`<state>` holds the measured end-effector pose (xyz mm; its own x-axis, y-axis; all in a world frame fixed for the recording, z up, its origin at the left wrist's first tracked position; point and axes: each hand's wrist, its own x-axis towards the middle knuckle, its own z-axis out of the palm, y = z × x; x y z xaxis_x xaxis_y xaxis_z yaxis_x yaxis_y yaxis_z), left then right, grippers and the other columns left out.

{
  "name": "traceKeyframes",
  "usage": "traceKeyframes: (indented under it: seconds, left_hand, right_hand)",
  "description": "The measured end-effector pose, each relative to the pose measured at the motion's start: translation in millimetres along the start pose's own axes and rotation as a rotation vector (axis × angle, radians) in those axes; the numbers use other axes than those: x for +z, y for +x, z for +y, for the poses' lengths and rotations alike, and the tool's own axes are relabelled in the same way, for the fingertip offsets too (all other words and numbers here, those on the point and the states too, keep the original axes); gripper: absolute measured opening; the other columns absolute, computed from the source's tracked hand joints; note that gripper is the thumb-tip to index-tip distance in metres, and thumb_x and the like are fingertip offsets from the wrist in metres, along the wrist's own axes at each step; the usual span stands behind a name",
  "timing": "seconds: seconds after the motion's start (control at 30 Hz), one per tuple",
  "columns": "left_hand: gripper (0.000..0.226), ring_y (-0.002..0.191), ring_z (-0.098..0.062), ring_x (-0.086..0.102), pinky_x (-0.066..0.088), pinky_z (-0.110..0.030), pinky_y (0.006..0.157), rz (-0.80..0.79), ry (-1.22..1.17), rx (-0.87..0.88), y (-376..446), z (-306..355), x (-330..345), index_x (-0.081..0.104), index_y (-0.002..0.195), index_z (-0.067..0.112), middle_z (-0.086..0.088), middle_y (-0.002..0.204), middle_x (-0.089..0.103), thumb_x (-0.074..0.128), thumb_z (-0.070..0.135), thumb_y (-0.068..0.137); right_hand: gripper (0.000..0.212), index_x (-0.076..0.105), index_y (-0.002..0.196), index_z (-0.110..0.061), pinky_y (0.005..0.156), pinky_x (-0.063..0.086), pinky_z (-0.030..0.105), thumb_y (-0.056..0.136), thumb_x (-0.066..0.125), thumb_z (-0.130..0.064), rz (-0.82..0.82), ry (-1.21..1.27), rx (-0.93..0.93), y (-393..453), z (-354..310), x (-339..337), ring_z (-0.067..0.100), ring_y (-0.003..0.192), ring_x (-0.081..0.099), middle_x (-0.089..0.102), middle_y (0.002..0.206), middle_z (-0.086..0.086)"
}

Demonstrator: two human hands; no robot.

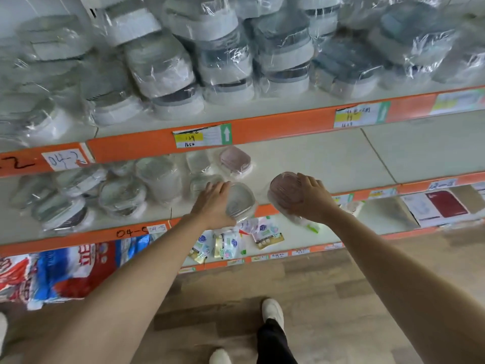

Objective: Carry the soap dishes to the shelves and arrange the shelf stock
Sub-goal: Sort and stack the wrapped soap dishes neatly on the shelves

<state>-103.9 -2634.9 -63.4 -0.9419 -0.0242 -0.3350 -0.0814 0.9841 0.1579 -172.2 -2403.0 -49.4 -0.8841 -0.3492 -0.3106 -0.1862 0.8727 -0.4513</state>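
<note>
Two wrapped soap dishes are held at the front edge of the middle shelf [328, 164]. A clear soap dish [240, 202] is gripped by the left hand [214, 203], its fingers curled over the rim. A pink soap dish [286, 190], inside a plastic bag, is clasped by the right hand [313, 197]. Another pink dish [235, 160] is lying deeper on this shelf, beside bagged clear dishes [123, 195].

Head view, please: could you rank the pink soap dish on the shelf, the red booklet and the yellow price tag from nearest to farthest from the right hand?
From the right hand:
1. Pink soap dish, up-left on the middle shelf.
2. Yellow price tag, on the orange rail above.
3. Red booklet, far right, lower shelf.
</note>
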Motion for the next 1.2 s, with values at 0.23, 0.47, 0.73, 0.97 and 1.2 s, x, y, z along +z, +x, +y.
traceKeyframes:
  seconds: [0.23, 0.47, 0.73, 0.97, 1.2]
  left_hand:
    - [0.096, 0.133, -0.03, 0.03, 0.032, -0.037, 0.108, 0.128, -0.041, -0.275, 43.9, -8.2, 24.5, 0.023, 0.145, 0.005, -0.013, 0.145, 0.033, 0.075, 0.044, 0.074]
    - [0.095, 0.132, -0.034, 0.032, 0.029, -0.04, 0.107, 0.352, -0.084, -0.477, 110.9, -59.0, 30.0, 0.025, 0.141, -0.002, -0.021, 0.142, 0.036, 0.075, 0.045, 0.074]
    - [0.096, 0.129, -0.034, 0.037, 0.032, -0.041, 0.106, 0.484, -0.085, -0.584, 193.9, -107.7, 41.7, 0.034, 0.139, -0.004, -0.021, 0.14, 0.039, 0.066, 0.061, 0.076]
    - [0.098, 0.134, -0.035, 0.031, 0.028, -0.042, 0.109, 0.486, -0.109, -0.684, 221.0, -117.6, 54.6, 0.022, 0.144, -0.009, -0.024, 0.145, 0.032, 0.056, 0.061, 0.083]
    - [0.104, 0.139, -0.036, 0.021, 0.022, -0.042, 0.113, 0.444, -0.088, -0.67, 203.8, -120.6, 52.7, 0.011, 0.147, -0.01, -0.023, 0.15, 0.023, 0.05, 0.066, 0.086]
  right_hand:
    - [0.094, 0.021, 0.146, -0.01, 0.108, 0.029, 0.041, 0.076, 0.072, -0.048, -0.03, 0.048, 0.006, 61.5, 9.3, 28.6, 0.029, 0.134, 0.03, 0.034, 0.146, 0.01]
    - [0.085, 0.028, 0.141, -0.007, 0.103, 0.032, 0.041, 0.076, 0.075, -0.037, 0.099, 0.051, -0.157, 144.8, -23.1, 71.9, 0.03, 0.13, 0.032, 0.037, 0.142, 0.012]
    - [0.095, 0.013, 0.149, -0.006, 0.108, 0.025, 0.039, 0.082, 0.064, -0.05, 0.273, -0.041, -0.224, 225.2, -52.7, 112.5, 0.028, 0.137, 0.025, 0.027, 0.149, 0.009]
    - [0.104, 0.007, 0.151, -0.007, 0.11, 0.023, 0.039, 0.08, 0.055, -0.065, 0.268, -0.128, -0.209, 253.2, -58.2, 129.3, 0.028, 0.138, 0.023, 0.025, 0.15, 0.01]
    - [0.107, 0.0, 0.151, -0.008, 0.115, 0.014, 0.039, 0.08, 0.059, -0.063, 0.17, -0.219, -0.27, 245.7, -66.6, 124.1, 0.025, 0.145, 0.009, 0.005, 0.159, 0.008]
